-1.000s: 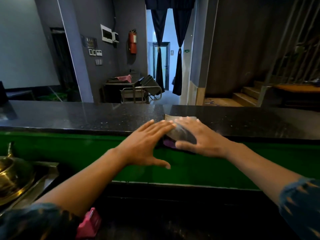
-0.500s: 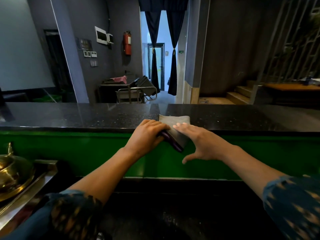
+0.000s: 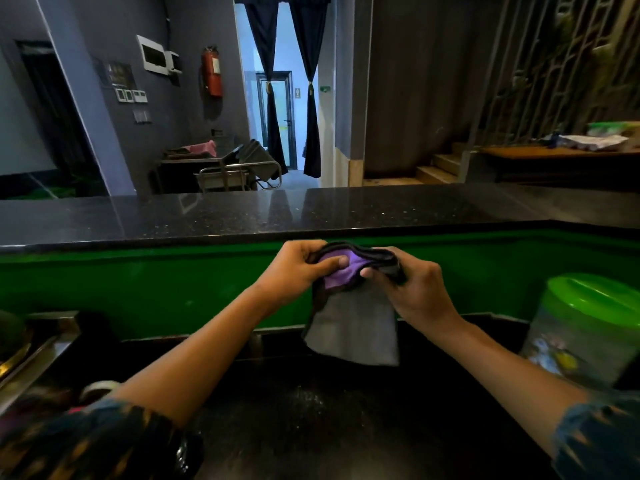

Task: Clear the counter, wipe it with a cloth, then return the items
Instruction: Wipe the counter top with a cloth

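The left hand (image 3: 298,271) curls its fingers over the top edge of a grey cloth with a purple inner face and dark trim (image 3: 353,323), thumb pressed onto the purple fold. The right hand (image 3: 412,289) grips the same bunched edge from the other side, its fingers wrapped round the dark trim, knuckles turned outward. Both forearms reach forward from patterned dark sleeves, wrists meeting at chest centre. The cloth hangs free from the two grips, its grey lower part drooping in front of the green painted counter face (image 3: 156,289), off the polished black speckled stone countertop (image 3: 242,216) beyond and above. Below lies a lower dark worktop (image 3: 329,410). To the right stands a translucent plastic jar with a green lid (image 3: 585,327).
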